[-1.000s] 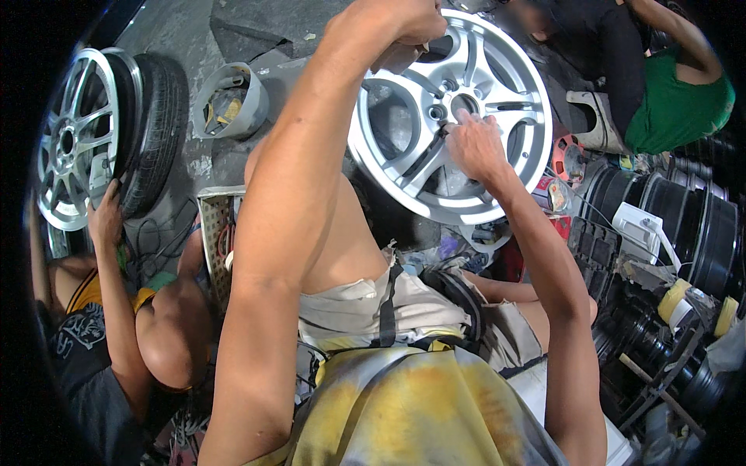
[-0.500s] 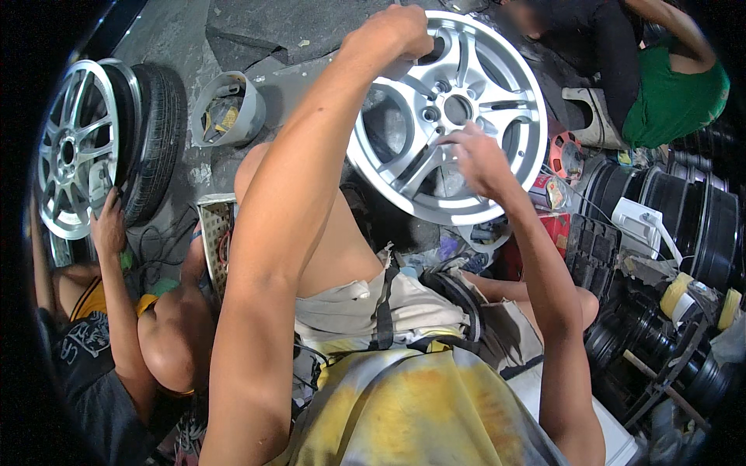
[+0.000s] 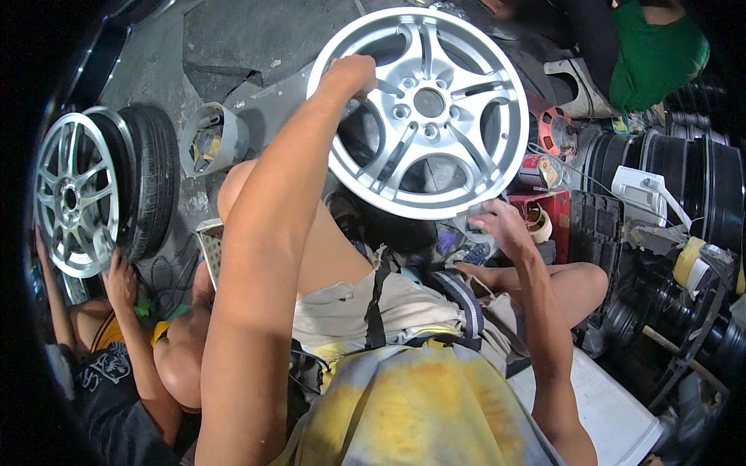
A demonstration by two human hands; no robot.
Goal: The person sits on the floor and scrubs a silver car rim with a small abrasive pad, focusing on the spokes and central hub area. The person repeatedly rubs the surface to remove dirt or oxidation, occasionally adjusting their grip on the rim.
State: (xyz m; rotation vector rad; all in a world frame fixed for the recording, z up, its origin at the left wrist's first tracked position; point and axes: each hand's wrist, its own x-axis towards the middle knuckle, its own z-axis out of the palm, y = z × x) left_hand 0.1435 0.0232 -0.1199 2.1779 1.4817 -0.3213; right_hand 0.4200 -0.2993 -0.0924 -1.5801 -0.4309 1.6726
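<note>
A silver alloy wheel rim with split spokes stands tilted in front of me, its round centre hole facing up toward me. My left hand is closed round its left side, at the outer edge and a spoke opening. At the lower right edge of the wheel is my right hand, its fingers bent close to the lip. A small greyish patch shows by those fingertips, too blurred to name.
On the left, a co-worker's hand is at another silver wheel rim, beside a black tire. A white bucket stands nearby. Black rims, a red tin and a white box lie right. Another person sits far right.
My right hand has moved from the spokes near the hub down to the lower right edge. My left hand, still on the wheel, appears lower and further left; the wheel has turned slightly.
</note>
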